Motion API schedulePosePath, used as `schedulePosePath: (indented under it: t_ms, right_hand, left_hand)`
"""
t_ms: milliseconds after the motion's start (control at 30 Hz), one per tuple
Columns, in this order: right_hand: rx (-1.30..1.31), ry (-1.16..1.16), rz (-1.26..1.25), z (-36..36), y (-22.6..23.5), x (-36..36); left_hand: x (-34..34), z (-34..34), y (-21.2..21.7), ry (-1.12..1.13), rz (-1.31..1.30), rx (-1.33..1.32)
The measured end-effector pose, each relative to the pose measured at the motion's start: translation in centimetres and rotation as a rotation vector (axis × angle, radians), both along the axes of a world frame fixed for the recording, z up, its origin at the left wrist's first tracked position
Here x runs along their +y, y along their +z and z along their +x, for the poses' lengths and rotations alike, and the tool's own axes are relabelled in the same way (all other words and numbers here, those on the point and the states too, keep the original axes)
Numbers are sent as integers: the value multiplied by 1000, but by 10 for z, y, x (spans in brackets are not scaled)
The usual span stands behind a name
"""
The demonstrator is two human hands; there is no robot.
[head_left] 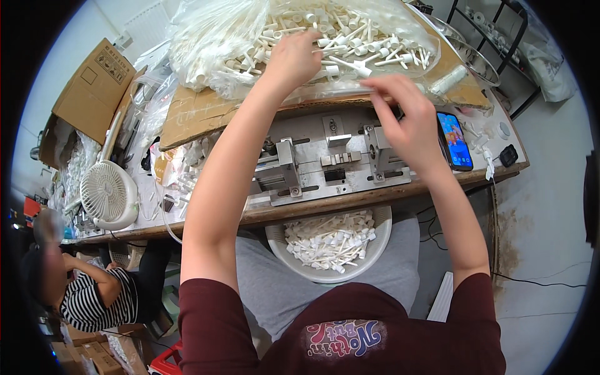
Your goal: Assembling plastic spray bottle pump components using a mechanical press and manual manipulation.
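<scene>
The worktop (312,209) is carrying a clear bag of white plastic parts (325,37) at its far edge, where the left hand (294,56) is reaching in, grip hidden, while the right hand (403,115) is hovering part-curled, fingers pinched on nothing I can tell, above the metal jig (331,165).

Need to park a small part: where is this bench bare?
Bare wood shows only along the front bench edge before the grey metal jig. The white fan and black phone crowd the sides; the clear bag of white plastic stems fills the back.

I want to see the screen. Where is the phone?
In the head view, the phone lies on the right side of the wooden table, just right of the right hand and the metal jig.
</scene>
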State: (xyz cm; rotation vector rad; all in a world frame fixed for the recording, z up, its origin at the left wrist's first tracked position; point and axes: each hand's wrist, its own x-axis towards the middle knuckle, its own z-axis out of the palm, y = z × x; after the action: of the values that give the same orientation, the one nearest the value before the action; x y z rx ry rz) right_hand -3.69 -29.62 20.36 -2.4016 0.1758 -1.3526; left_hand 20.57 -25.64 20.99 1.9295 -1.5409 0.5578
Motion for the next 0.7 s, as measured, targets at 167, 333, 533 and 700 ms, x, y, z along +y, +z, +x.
schedulePosePath:
  t_ms: [167, 333, 533, 700]
  right_hand:
    - [258, -132, -101, 43, -3, -61]
    - [436, -120, 11, 60, -4, -76]
    - [342, -52, 6, 43, 6, -55]
    - [355, 2, -32, 18, 4, -56]
  left_hand:
    - [0, -8, 2, 55, 342, 106]
    - [28, -9, 12, 141, 354, 30]
    - [44, 7, 12, 130, 330, 95]
    - [51, -13, 23, 77, -124, 150]
